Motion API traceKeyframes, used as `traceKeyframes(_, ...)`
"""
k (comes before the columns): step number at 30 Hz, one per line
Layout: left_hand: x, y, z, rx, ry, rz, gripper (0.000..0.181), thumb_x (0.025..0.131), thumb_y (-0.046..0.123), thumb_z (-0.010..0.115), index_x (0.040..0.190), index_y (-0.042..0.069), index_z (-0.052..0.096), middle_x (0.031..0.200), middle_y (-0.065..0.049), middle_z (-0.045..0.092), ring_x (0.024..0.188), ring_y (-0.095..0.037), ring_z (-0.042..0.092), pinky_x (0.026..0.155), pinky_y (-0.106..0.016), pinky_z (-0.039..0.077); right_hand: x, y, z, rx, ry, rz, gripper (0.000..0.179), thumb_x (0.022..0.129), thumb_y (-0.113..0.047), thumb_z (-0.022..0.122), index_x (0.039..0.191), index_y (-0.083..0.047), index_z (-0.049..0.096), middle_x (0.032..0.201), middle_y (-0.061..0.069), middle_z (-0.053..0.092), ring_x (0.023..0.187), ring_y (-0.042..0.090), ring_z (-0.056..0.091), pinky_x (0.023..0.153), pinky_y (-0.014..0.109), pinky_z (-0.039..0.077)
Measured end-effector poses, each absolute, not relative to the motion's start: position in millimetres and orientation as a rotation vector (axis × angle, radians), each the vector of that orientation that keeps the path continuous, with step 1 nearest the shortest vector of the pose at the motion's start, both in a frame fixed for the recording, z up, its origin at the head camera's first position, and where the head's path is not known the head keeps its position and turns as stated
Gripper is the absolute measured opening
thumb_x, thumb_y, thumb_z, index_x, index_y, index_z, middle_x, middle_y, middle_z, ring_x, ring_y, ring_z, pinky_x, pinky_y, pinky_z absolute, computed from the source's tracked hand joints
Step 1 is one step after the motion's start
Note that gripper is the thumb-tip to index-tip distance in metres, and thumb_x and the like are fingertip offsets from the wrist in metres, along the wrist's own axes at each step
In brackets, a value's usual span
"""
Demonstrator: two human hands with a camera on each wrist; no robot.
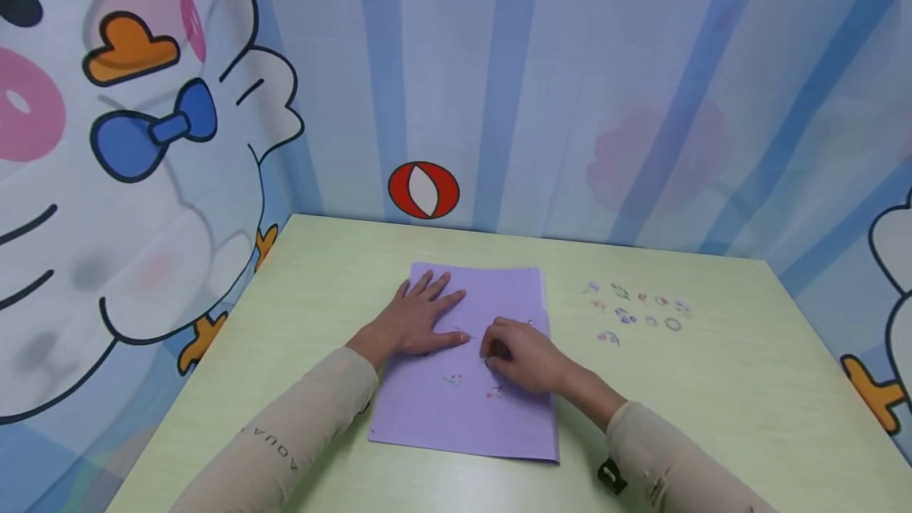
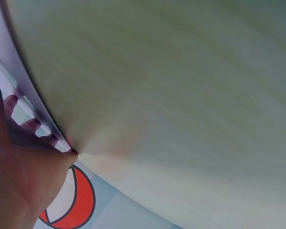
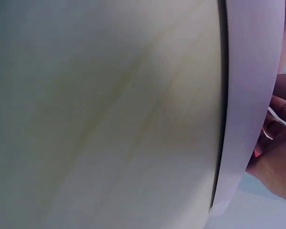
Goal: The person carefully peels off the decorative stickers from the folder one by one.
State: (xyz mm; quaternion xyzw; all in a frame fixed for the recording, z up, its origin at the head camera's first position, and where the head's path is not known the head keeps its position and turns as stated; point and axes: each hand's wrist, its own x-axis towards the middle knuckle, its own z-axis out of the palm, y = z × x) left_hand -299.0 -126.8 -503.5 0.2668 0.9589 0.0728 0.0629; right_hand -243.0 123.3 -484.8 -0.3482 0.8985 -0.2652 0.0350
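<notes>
A purple folder (image 1: 463, 426) lies on the table, with small printed stickers on its cover, among them a leafy one (image 1: 452, 379) and a reddish one (image 1: 495, 393). My left hand (image 1: 413, 319) rests flat on the folder's upper left part, fingers spread, its thumb beside another small sticker (image 1: 463, 333). Over the middle of the cover, my right hand (image 1: 523, 355) has its fingers curled and pinches a small dark bit, seemingly a sticker, at the fingertips, close against the purple surface. Most of that bit is hidden by the fingers. In the right wrist view the curled fingers (image 3: 274, 126) show past the folder's edge (image 3: 250, 95).
Right of the folder, several small stickers lie in loose rows on the pale table (image 1: 712, 418), including a purple one (image 1: 625, 316) and a ring-shaped one (image 1: 673, 324). A cartoon-printed cloth backdrop (image 1: 456, 85) stands behind the table's far edge and along the left side.
</notes>
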Motion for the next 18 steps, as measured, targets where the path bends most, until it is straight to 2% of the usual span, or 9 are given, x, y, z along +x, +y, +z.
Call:
traceKeyframes(13,-300,-127,-505,0.798,2.900,0.234,0.089,0.096,0.080,0.045,0.169,0.031,0.029,0.178,-0.006,0.012,0.164,-0.035,0.003,0.128,-0.064,0.008,-249,139,-478,-0.897,2.582,-1.137,0.013,0.096,-0.003,0.073,0.099,-0.015,0.071,0.095,-0.004,0.067,0.087,0.015,0.062,0.079,0.029,0.053)
traceKeyframes(18,-300,-127,-504,0.794,2.895,0.251,0.090,0.096,0.081,0.046,0.169,0.031,0.030,0.178,-0.006,0.012,0.164,-0.035,0.003,0.128,-0.064,0.007,-251,146,-476,-0.785,2.530,-1.206,0.007,0.100,-0.007,0.072,0.103,-0.013,0.071,0.096,-0.001,0.069,0.088,0.017,0.063,0.078,0.029,0.054)
